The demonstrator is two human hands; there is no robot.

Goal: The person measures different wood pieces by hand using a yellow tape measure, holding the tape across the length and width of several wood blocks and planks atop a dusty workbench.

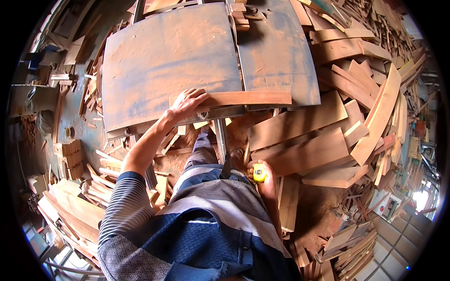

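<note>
A narrow reddish-brown wooden board [251, 98] lies along the near edge of a metal table [173, 51] dusted with sawdust. My left hand [189, 100] is closed over the board near its left end, fingers together and pointing right. Down by my right hip, my right hand [269, 180] holds a yellow tape measure [259, 172]. No tape blade can be made out coming from its case. The palm side of my left hand is hidden.
A slot splits the tabletop, with small wood blocks [239, 16] beside it at the far end. Wide planks [300, 122] and offcuts pile up on the right. More boards [77, 206] lie at the lower left, near a stack of short pieces [68, 157].
</note>
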